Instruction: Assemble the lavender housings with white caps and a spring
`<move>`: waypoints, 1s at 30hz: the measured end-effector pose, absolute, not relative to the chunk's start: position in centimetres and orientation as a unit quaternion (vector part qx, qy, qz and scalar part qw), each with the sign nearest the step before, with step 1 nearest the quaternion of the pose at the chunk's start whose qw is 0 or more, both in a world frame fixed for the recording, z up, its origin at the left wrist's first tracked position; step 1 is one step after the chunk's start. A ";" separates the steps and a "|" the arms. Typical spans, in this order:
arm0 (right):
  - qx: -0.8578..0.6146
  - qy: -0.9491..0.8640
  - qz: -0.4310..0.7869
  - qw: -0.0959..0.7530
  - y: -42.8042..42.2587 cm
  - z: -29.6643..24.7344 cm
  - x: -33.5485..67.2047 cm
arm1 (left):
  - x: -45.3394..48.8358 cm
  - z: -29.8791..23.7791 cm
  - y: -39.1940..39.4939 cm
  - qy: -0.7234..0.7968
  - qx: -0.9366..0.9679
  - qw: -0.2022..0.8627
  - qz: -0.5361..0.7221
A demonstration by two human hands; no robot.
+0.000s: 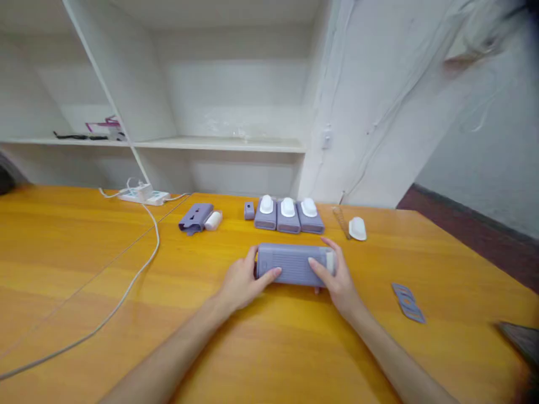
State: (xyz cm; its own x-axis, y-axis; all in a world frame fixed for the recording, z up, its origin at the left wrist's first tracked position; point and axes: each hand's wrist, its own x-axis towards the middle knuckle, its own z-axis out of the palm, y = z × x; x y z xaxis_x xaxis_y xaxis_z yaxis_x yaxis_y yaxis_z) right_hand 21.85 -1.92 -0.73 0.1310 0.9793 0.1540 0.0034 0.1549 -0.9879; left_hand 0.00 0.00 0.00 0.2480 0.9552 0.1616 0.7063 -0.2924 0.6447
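Observation:
A long lavender casing (295, 264) with a ribbed face lies sideways between my hands, above the table. My left hand (244, 283) grips its left end, with the thumb across the front face. At the other end my right hand (340, 280) holds it, thumb on the front and fingers around the far side. A whitish part (330, 261) shows at the casing's right end, beside my right thumb. Beyond it stand three lavender housings (288, 224), each with a white rounded piece (288, 207) on top. One small lavender block (249, 211) sits to their left.
Flat lavender plates (408, 303) lie to the right. A white rounded piece (357, 229) rests near a coiled cord (341, 223). Left of centre are a lavender cover (196, 217) and a white cylinder (213, 220). A white cable (138, 275) runs from a power strip (144, 194).

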 end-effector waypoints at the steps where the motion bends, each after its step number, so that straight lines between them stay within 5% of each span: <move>1: -0.489 -0.500 0.431 0.571 -1.8 -0.8 22.0 | 0.0 0.1 -0.1 0.545 0.761 0.225 0.271; 30: -0.441 -0.453 0.511 0.582 -1.2 -1.0 22.6 | -0.2 -0.8 0.6 0.387 0.829 0.076 0.396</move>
